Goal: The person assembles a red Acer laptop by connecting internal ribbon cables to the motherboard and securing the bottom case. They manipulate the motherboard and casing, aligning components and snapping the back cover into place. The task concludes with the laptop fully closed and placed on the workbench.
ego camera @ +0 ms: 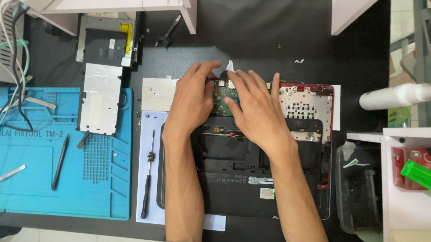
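An opened laptop (253, 167) is laid bottom-up in the middle of the dark worktop (266, 31), on a pale sheet, so that its insides face up and both hands can be brought onto it from the near edge. The left hand (192, 100) and the right hand (256, 109) are set side by side over the far part of the chassis, where a green circuit board (222, 92) is exposed. The fingers of both hands are spread and pressed flat on the board and on the frame around it; nothing is seen clamped between them, though the tips of the left hand are partly hidden.

The laptop is seen as a black shell with a red rim (329, 126); a pale perforated metal frame is bared at the far right, and small stickers are fixed near the front.

A long screwdriver (147, 183) is kept just left of the laptop, within reach. Removed plates (100, 98), tweezers (7, 174) and a dark pry tool (59, 163) are laid on a blue mat (109, 189) further left, well apart from the work.
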